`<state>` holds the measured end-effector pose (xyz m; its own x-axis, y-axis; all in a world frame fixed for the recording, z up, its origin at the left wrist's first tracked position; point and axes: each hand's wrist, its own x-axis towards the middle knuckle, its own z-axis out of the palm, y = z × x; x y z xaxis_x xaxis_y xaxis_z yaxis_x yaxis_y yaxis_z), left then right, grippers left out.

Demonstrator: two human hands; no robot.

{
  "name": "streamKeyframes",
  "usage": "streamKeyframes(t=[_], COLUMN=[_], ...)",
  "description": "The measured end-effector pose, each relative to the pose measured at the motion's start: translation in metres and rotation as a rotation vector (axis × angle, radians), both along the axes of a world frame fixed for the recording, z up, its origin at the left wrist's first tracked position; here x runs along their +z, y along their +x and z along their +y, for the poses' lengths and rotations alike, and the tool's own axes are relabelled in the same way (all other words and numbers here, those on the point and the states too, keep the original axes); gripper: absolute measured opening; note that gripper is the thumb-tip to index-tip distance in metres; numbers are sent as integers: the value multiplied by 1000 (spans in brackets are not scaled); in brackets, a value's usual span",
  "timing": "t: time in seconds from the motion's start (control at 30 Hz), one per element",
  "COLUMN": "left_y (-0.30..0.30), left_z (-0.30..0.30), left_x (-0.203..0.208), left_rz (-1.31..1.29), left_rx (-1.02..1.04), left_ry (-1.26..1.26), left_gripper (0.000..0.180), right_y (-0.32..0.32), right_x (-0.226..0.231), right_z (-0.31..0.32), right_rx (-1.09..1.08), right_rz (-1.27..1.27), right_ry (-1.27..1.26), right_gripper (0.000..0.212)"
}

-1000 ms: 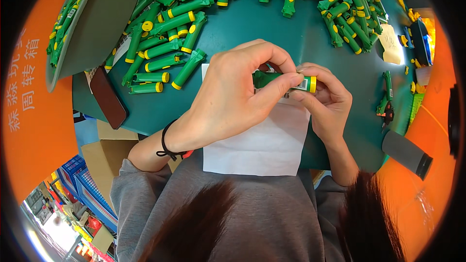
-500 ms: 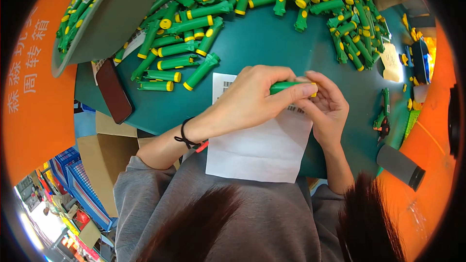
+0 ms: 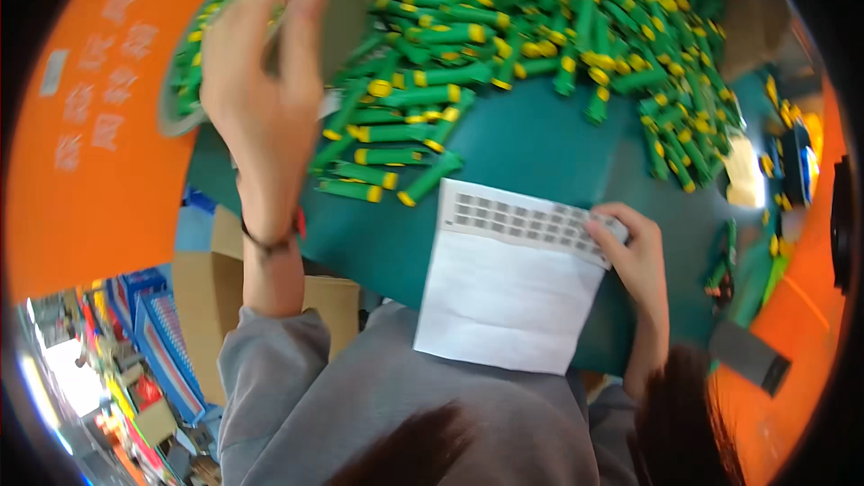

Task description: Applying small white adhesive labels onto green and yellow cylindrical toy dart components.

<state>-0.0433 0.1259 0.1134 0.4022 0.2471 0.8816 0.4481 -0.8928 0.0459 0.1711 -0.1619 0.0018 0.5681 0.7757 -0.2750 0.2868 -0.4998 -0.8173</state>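
Teal table top carries everything here; left hand is raised up at the far left, fingers curled over the near rim of a shallow grey round tray; whether something slim is pinched between those fingers and the rim I cannot tell; the tray sits tilted, half hidden behind the hand, and holds a layer of green tubes with yellow caps visible to the left of the wrist; a dark band circles that wrist.

Right hand lies low at the right, fingertips pressed down flat on the upper right corner of a white paper sheet of small grey stickers; the sticker rows run in a strip leftward from those fingertips, the blank white part spreads below and toward the body; hand not closed around anything, just holding the sheet to the table.

Beyond the right hand, up and across the table, a large loose heap of green yellow-capped tubes; a few strays lie between the two hands, just above the sheet's top edge; grey sleeves at the bottom; orange surface off to the left of the raised hand.
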Motion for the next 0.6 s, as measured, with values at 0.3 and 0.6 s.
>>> streamKeyframes(t=[0.3, 0.6], left_y=[48, 53], left_z=[-105, -110], left_x=[-125, -140], left_rz=[314, 225], left_rx=[-672, -737], left_ry=[-499, -637], left_gripper=[34, 31], right_y=[0, 2], right_x=[5, -1], right_z=[5, 1], right_rx=[-40, -35], right_rz=[301, 160], right_ry=[163, 166], right_gripper=[20, 18])
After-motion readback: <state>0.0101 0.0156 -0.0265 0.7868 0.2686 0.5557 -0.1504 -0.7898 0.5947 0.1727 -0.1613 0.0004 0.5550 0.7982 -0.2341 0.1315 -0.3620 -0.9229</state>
